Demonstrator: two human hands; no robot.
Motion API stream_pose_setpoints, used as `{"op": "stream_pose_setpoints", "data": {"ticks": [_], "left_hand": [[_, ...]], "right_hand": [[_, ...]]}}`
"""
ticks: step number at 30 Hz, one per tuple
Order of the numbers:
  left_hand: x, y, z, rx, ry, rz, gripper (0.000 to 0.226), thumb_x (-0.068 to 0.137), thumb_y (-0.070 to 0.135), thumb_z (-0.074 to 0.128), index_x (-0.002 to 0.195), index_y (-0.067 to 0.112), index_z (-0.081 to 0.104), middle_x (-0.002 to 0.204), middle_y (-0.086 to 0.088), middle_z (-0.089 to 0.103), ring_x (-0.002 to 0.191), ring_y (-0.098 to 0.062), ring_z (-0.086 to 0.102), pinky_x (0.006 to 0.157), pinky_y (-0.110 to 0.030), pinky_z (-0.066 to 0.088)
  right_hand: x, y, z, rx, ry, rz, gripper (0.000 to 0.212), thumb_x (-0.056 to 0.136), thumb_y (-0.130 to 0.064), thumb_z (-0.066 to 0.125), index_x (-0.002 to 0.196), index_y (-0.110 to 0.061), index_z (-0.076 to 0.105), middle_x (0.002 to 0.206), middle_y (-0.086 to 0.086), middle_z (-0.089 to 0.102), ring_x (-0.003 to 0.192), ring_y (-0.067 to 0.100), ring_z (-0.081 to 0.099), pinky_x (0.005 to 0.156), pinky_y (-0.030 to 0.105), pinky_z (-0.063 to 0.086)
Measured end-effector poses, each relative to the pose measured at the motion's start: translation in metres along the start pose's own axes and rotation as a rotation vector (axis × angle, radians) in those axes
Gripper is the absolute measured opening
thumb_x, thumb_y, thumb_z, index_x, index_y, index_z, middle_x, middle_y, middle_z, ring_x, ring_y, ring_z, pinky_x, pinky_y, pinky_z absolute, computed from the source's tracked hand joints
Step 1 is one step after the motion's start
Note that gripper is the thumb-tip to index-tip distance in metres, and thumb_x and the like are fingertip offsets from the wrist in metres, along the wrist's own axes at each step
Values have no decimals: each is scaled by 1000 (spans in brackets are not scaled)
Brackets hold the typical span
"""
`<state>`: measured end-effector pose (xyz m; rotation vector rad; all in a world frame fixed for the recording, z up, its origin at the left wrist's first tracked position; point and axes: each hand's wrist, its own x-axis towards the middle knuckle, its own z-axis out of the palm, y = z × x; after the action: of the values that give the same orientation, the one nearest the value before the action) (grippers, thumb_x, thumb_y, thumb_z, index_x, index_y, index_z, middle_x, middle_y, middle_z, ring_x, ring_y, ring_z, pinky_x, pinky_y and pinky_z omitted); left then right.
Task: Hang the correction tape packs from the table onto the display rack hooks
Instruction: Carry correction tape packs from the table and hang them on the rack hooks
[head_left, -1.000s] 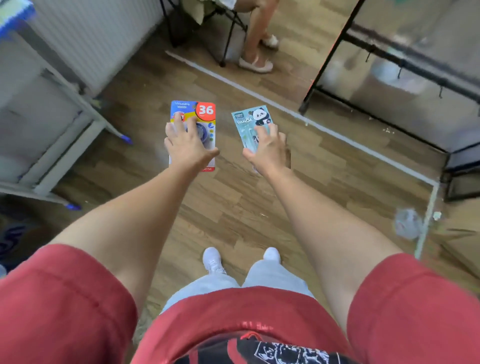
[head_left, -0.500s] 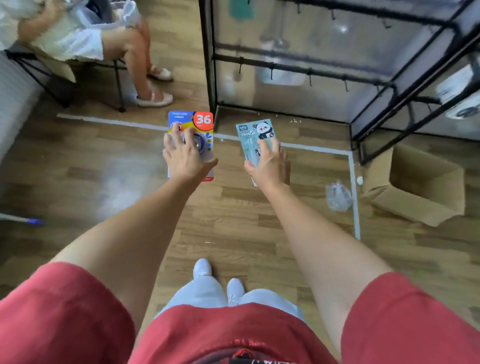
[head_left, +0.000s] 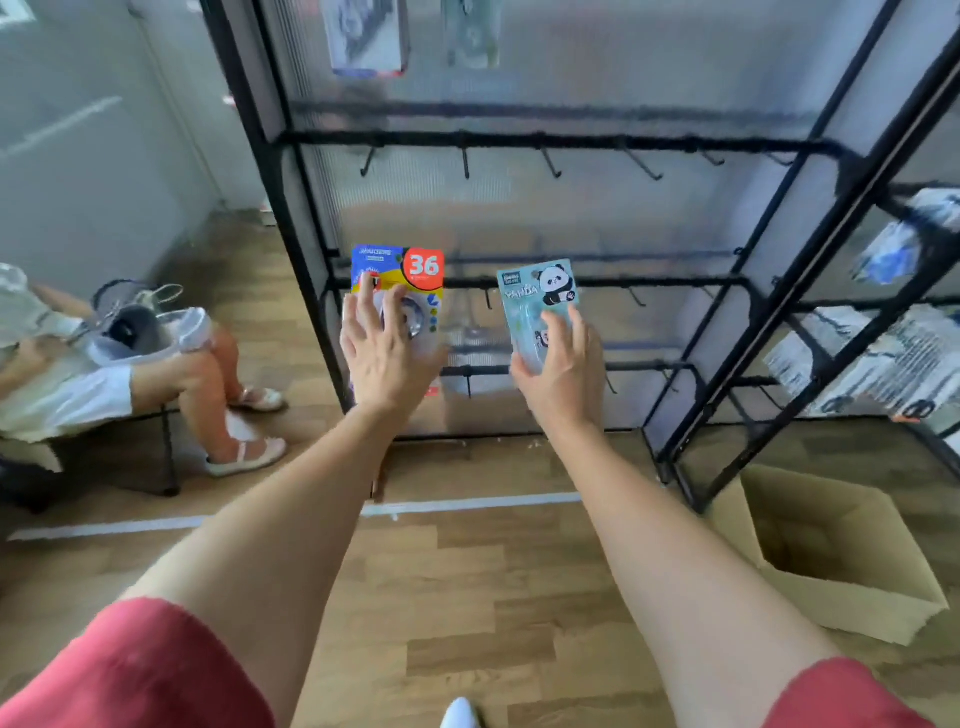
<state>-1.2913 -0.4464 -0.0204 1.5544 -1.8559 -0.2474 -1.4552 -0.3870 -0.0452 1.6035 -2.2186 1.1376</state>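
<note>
My left hand (head_left: 382, 353) holds a colourful correction tape pack (head_left: 410, 270) with a red "36" badge, fingers spread over its front. My right hand (head_left: 561, 369) grips a pale blue panda correction tape pack (head_left: 535, 288) by its lower part. Both packs stand upright in front of the black display rack (head_left: 270, 171). A row of bare black hooks (head_left: 550, 161) runs along an upper bar above the packs. Lower bars carry more hooks (head_left: 488, 301) right behind the packs. Two blurred packs (head_left: 366, 36) hang at the very top.
A seated person (head_left: 130, 374) is at the left on a black chair. An open cardboard box (head_left: 831, 551) lies on the wooden floor at the right. A second rack section (head_left: 883, 218) at the right holds hanging packets. White tape (head_left: 467, 504) lines the floor.
My view has swung up and toward the rack, which now fills the frame. Both hands have risen with their packs, now level with the rack's lower bars.
</note>
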Motion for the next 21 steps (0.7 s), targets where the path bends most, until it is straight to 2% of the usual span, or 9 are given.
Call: {"op": "stream_pose_setpoints", "data": {"ticks": [6,12,17,21], "left_hand": [[111,43,-4,-43,123,93,76,74,27,73,141,18,37,158,-8,9,145,-30,3,116,-42,8],[196,65,-19,-40,285,95,83,70,24,78,142,19,37,159,-8,7,146,-30,2,116,-41,5],[253,76,-38,-40,432,69,76,77,29,75,141,19,36,158,-9,11,145,-31,3,117,-46,8],[289,76,-56,26,445,130,85,75,35,77,145,21,31,159,-7,5,146,-29,-3,117,-45,5]], "right_hand": [[128,-11,4,39,155,-109,53,77,-26,75,123,-5,57,134,23,50,118,43,50,89,54,49],[221,-25,14,113,251,-210,52,79,-28,74,123,-5,57,134,23,50,121,42,48,91,53,47],[274,-36,28,174,252,-291,52,76,-23,78,120,-4,59,133,24,51,119,45,50,89,53,47],[296,-43,41,215,233,-324,54,79,-27,75,125,-5,57,139,23,47,124,42,46,96,52,44]]}}
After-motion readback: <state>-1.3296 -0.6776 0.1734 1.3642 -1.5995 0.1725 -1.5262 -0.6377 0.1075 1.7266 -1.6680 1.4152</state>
